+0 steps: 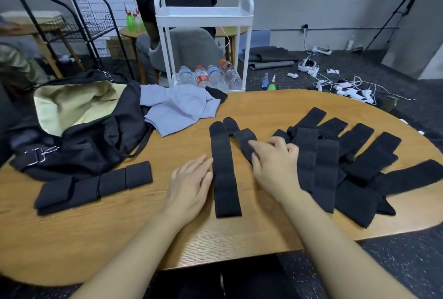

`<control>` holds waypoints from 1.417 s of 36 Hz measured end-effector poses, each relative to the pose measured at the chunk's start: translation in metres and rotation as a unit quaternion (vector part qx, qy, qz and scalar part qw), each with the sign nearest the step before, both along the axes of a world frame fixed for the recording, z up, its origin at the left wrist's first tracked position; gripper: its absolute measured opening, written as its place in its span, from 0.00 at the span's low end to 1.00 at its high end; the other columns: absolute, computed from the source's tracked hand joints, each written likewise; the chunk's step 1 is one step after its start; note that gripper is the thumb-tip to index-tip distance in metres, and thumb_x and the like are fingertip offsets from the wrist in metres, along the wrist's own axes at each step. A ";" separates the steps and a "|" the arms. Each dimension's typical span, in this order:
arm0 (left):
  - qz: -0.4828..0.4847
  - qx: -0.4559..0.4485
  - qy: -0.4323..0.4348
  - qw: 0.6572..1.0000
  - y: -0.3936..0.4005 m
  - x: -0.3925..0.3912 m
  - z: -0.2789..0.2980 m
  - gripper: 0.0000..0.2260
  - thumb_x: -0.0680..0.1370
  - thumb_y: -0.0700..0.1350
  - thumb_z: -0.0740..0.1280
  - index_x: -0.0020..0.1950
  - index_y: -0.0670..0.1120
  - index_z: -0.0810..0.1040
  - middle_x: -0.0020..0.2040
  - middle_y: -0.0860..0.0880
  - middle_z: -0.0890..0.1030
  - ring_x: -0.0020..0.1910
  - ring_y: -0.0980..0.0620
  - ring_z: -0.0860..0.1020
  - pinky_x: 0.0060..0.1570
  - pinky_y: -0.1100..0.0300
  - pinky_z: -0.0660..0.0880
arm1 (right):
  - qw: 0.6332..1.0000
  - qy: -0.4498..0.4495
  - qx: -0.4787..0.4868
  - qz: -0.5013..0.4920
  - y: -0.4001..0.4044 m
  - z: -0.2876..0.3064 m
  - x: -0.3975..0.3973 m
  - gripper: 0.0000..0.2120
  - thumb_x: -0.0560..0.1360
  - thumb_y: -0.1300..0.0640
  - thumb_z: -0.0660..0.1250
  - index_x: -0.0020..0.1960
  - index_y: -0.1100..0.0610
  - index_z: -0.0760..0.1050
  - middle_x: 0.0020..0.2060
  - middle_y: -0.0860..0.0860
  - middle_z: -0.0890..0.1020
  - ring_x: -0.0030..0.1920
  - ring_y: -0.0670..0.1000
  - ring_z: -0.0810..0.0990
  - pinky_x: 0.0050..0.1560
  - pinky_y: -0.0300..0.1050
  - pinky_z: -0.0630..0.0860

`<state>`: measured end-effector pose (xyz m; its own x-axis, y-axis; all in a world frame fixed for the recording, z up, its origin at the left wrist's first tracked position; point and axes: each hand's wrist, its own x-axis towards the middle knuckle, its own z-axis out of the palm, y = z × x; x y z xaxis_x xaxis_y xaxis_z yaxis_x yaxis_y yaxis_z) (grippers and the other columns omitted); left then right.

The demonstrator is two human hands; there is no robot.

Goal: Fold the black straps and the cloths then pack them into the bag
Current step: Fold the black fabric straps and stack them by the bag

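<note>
Black strap [225,174] lies lengthwise between my hands on the table [119,234]. Left hand [189,186] flat, empty beside it; right hand [275,164] seemingly pinching its folded-over end. Loose pinch risks the fold springing open.

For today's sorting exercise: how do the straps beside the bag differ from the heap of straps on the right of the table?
The straps beside the bag are folded short and lie in a neat row; the heap of straps lies unfolded, long and fanned out. The folded ones barely overlap; the heaped ones cross over each other. Both are black and rest on the table.
</note>
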<state>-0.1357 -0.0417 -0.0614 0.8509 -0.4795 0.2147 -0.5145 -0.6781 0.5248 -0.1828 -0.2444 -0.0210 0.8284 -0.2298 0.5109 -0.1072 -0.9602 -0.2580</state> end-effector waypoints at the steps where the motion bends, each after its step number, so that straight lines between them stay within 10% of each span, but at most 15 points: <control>1: -0.010 0.006 -0.002 1.000 -0.005 0.002 0.002 0.29 0.79 0.62 0.45 0.77 0.54 0.64 0.76 0.57 0.62 0.76 0.55 0.58 0.69 0.64 0.46 | 0.998 0.056 -0.029 -0.006 -0.007 0.003 0.008 0.13 0.77 0.60 0.61 0.59 0.54 0.78 0.50 0.50 0.81 0.63 0.56 0.71 0.53 0.50 0.56; 11: -0.124 0.157 -0.024 0.979 -0.024 0.004 0.005 0.35 0.73 0.64 0.41 0.80 0.56 0.50 0.80 0.56 0.49 0.78 0.60 0.44 0.73 0.56 0.37 | 0.932 0.279 -0.221 0.070 -0.023 0.002 0.069 0.31 0.80 0.55 0.58 0.79 0.53 0.48 0.78 0.55 0.49 0.76 0.59 0.48 0.70 0.58 0.54; 35: -0.132 0.142 -0.039 0.980 0.051 -0.031 -0.015 0.27 0.78 0.61 0.56 0.77 0.56 0.64 0.79 0.56 0.59 0.78 0.59 0.52 0.72 0.52 0.46 | 0.917 0.377 -0.104 -0.077 -0.027 -0.027 0.074 0.22 0.83 0.47 0.45 0.74 0.52 0.58 0.72 0.55 0.64 0.72 0.60 0.55 0.66 0.60 0.55; 51: -0.157 0.152 -0.026 0.976 0.048 -0.033 -0.008 0.30 0.77 0.60 0.51 0.80 0.58 0.54 0.80 0.59 0.48 0.77 0.64 0.40 0.73 0.53 0.38 | 0.942 0.327 -0.074 -0.030 -0.007 -0.006 0.057 0.23 0.83 0.45 0.44 0.70 0.53 0.66 0.73 0.53 0.65 0.77 0.58 0.46 0.70 0.61 0.50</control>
<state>-0.1683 0.0067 -0.0694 0.6433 -0.7632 0.0618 -0.7428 -0.6025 0.2919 -0.1255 -0.2517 -0.0274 0.9650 -0.2518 -0.0739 -0.2511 -0.9678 0.0183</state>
